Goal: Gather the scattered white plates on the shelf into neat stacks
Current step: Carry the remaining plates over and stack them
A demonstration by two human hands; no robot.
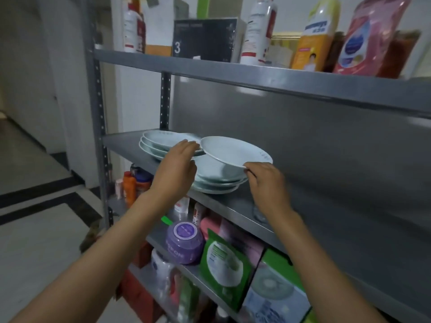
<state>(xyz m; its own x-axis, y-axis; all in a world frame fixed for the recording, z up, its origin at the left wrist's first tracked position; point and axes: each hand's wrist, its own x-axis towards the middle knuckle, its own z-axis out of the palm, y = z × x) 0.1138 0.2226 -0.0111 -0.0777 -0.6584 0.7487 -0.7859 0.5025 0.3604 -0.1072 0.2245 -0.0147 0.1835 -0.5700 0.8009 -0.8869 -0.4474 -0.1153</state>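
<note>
Both hands reach up to the middle shelf (pixel 233 212) of a grey metal rack. At about 3 o'clock of the raised white plate (pixel 235 151), the right hand (pixel 268 183) pinches its near rim between thumb and curled fingers, holding it tilted above the front stack of plates (pixel 217 183). At 9 o'clock of that plate, the left hand (pixel 175 169) has its fingers extended, the fingertips at the plate's left rim; whether they grip it or only touch it cannot be told.

A second stack of plates (pixel 154 144) sits on the same shelf at 10 o'clock from the front stack, further back and toward the rack's left post, just beside the raised plate's left edge.

On the top shelf, at 12 o'clock, stand a dark box (pixel 203 40) marked with a 3, white bottles, an orange bottle (pixel 312 43) and a pink pouch (pixel 368 36). On the shelf below the plates, at 6 o'clock, are a purple jar (pixel 184 241) and a green packet (pixel 224 269), with more packets beside them.
</note>
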